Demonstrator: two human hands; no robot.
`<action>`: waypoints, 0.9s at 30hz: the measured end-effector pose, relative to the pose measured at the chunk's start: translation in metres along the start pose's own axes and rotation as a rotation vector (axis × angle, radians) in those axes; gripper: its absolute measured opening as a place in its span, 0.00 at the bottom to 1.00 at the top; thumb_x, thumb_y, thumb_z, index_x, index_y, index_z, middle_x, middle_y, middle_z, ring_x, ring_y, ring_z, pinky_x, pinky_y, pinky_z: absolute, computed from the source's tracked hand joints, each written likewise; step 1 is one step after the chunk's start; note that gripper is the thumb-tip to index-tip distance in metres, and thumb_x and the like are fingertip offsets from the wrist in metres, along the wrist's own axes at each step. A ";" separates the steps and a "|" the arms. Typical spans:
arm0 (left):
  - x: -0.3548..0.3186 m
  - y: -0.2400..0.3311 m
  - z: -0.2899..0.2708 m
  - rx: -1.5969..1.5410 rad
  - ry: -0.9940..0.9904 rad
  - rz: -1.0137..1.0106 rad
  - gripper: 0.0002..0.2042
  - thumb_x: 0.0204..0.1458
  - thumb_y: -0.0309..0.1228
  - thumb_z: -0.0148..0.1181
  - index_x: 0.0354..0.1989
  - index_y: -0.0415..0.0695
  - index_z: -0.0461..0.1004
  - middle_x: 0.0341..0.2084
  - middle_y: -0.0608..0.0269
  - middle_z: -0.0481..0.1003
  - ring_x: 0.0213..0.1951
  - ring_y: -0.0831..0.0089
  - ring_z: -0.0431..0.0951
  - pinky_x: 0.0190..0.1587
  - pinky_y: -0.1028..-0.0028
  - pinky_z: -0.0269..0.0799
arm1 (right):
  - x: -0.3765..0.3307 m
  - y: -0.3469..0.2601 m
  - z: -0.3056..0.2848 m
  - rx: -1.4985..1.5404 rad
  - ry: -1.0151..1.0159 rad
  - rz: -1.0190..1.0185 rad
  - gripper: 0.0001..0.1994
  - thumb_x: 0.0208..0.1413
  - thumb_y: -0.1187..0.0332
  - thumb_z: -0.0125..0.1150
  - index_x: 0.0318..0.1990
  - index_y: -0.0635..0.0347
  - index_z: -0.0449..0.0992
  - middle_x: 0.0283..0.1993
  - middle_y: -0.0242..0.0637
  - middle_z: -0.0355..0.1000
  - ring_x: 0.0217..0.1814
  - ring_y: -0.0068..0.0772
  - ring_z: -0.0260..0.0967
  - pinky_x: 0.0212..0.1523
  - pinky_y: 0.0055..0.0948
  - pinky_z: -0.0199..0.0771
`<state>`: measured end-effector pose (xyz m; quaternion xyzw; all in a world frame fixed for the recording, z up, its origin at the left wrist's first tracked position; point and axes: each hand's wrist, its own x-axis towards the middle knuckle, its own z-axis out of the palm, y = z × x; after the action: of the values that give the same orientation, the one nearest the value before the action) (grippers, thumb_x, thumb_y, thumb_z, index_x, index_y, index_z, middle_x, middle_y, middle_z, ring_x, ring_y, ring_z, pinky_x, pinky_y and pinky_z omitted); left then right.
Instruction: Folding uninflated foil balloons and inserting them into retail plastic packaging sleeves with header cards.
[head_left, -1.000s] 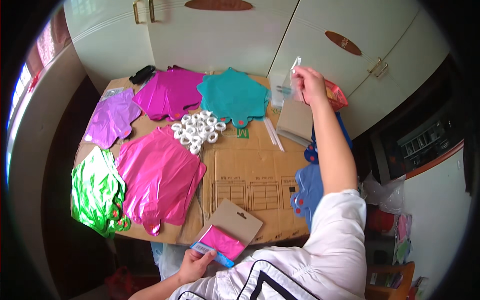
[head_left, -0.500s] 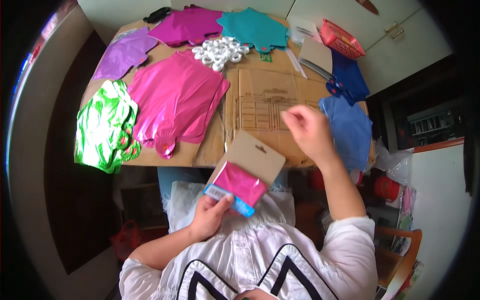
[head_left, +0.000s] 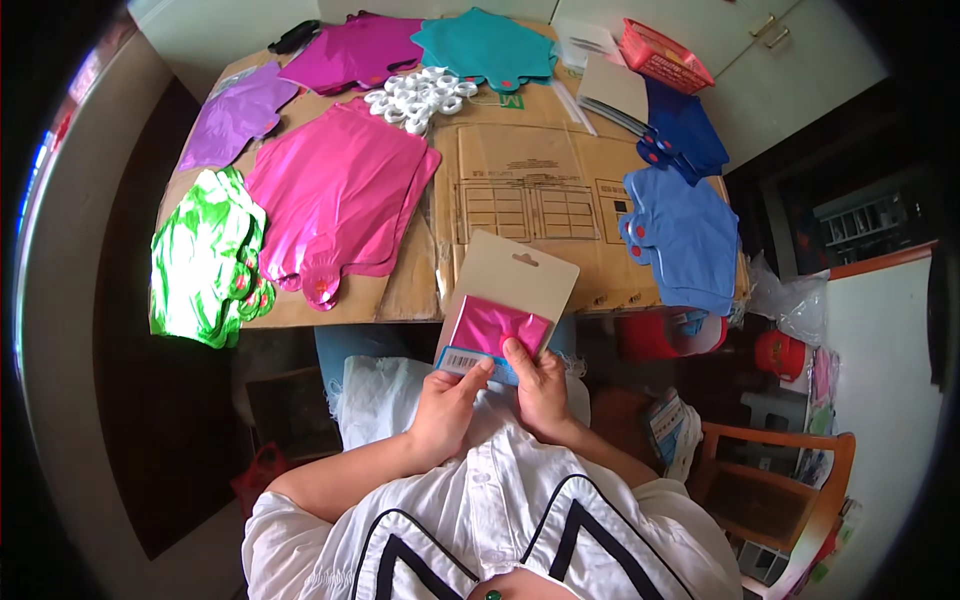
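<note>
Above my lap, both hands hold a tan cardboard backing card (head_left: 527,277) with a hang slot at its upper end. On its lower half lies a folded, shiny pink foil piece (head_left: 488,322), with a blue label strip (head_left: 462,361) bearing a barcode along the bottom. My left hand (head_left: 443,412) is closed on the lower left corner, thumb on the label. My right hand (head_left: 543,393) grips the lower right side, its thumb pressed on the pink foil. The fingers behind the card are hidden.
A cardboard-covered table (head_left: 530,215) bears flat foil shapes: pink (head_left: 340,190), green (head_left: 205,260), purple (head_left: 235,115), magenta (head_left: 355,50), teal (head_left: 485,50) and blue (head_left: 685,235). White ribbon rolls (head_left: 420,97) and a red basket (head_left: 665,55) sit toward the back. A wooden chair (head_left: 770,500) stands right.
My right hand has come down from above the table to grip the card's lower right side. The card has shifted slightly up and right and stands more upright. The view has moved a little.
</note>
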<state>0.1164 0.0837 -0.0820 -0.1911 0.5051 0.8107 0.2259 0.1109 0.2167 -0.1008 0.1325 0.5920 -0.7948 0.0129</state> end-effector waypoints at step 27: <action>0.138 0.140 0.048 1.627 -0.397 1.369 0.04 0.43 0.27 0.62 0.27 0.43 0.74 0.25 0.62 0.73 0.27 0.62 0.75 0.32 0.65 0.74 | 0.077 -0.132 -0.097 -0.163 -0.340 0.623 0.11 0.53 0.61 0.66 0.30 0.60 0.79 0.21 0.26 0.72 0.16 0.14 0.62 0.16 0.17 0.57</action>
<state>-0.0794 0.0970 -0.0337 0.4738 0.8458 0.2028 -0.1378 0.0323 0.3583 -0.0204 0.1711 0.5742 -0.7136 0.3631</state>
